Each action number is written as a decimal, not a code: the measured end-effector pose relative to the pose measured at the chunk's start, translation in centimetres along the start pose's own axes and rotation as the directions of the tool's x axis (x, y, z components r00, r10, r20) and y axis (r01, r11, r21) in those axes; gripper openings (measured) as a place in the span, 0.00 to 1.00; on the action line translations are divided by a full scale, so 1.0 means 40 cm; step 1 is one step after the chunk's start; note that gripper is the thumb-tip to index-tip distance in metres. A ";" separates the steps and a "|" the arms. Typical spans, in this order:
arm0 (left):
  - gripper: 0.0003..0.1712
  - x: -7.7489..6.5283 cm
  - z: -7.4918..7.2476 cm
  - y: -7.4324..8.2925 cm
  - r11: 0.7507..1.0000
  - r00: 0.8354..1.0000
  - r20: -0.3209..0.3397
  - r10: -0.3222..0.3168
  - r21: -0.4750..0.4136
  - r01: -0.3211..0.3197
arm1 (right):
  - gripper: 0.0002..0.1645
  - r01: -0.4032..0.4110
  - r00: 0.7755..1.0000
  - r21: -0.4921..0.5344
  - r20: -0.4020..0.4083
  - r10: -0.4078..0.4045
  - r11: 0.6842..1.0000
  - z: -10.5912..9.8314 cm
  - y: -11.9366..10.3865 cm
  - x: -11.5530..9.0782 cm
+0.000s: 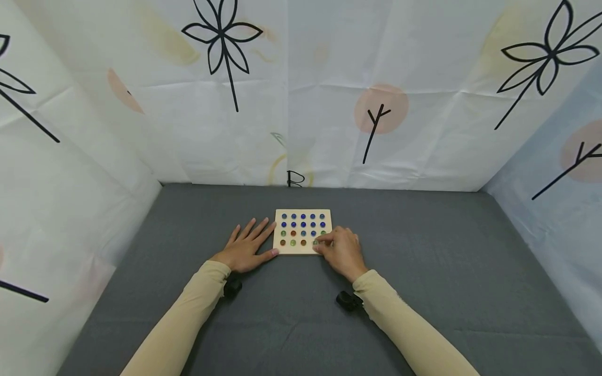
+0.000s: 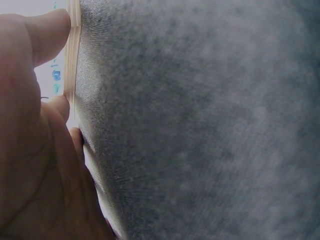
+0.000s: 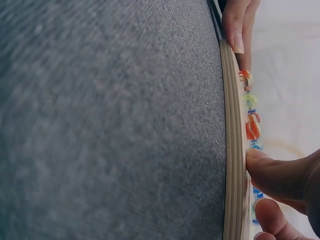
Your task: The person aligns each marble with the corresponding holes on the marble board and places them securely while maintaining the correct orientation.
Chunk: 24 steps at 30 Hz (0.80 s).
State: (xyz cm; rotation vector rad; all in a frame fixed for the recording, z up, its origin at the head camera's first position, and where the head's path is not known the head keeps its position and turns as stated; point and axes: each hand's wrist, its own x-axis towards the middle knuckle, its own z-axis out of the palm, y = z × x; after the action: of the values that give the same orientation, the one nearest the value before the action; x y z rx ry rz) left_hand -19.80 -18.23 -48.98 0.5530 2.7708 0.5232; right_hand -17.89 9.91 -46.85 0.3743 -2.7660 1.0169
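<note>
A pale wooden board [image 1: 288, 250] with several rows of glass marbles lies on the grey table. Blue marbles [image 1: 303, 224] fill the two back rows; green, orange and some blue ones sit in the front two. My left hand [image 1: 244, 250] lies spread beside the board, thumb and index fingertips at its left edge. In the left wrist view, the thumb [image 2: 50, 35] rests against the layered wooden side. My right hand [image 1: 345, 253] reaches over the front right corner, its fingertips pinching a green marble [image 1: 315, 242] in the front row. The right fingers partly hide the marbles there.
Grey cloth [image 1: 291, 324] covers the table around the board. White fabric walls [image 1: 320, 136] printed with flowers and trees stand at the back and both sides. A black wrist camera [image 1: 349, 301] sits under the right sleeve, another [image 1: 232, 286] under the left.
</note>
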 end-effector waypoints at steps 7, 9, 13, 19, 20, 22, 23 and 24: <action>0.49 -0.002 -0.006 0.005 1.000 1.000 0.002 0.008 0.001 -0.008 | 0.09 -0.005 1.000 -0.002 -0.006 0.005 1.000 0.005 -0.007 0.005; 0.49 -0.002 -0.006 0.005 1.000 1.000 0.003 0.007 0.003 -0.007 | 0.09 -0.001 1.000 -0.003 -0.011 0.001 1.000 0.006 -0.007 0.005; 0.48 0.002 -0.001 0.001 1.000 1.000 0.005 -0.003 0.016 0.002 | 0.09 0.002 1.000 -0.013 -0.016 -0.002 1.000 0.007 -0.007 0.004; 0.47 0.007 0.005 -0.006 1.000 1.000 0.006 -0.008 0.019 0.008 | 0.09 -0.001 1.000 -0.012 -0.015 0.001 1.000 0.008 -0.006 0.001; 0.47 0.007 0.006 -0.007 1.000 1.000 0.006 -0.008 0.019 0.008 | 0.09 -0.001 1.000 -0.011 -0.015 0.001 1.000 0.008 -0.005 0.001; 0.47 0.006 0.005 -0.006 1.000 1.000 0.005 -0.008 0.017 0.008 | 0.09 -0.002 1.000 -0.009 -0.014 0.002 1.000 0.008 -0.005 0.001; 0.47 0.005 0.005 -0.005 1.000 1.000 0.003 -0.007 0.016 0.007 | 0.10 -0.001 1.000 -0.008 -0.014 0.001 1.000 0.009 -0.004 0.000; 0.47 0.004 0.005 -0.004 1.000 1.000 0.003 -0.007 0.015 0.007 | 0.10 0.001 1.000 -0.008 -0.015 -0.001 1.000 0.009 -0.003 0.000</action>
State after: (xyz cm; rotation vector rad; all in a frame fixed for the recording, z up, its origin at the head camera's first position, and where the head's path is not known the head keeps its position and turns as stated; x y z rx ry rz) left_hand -19.92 -18.24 -49.22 0.5470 2.7748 0.5007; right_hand -17.86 9.60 -47.05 0.3655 -2.7556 1.0044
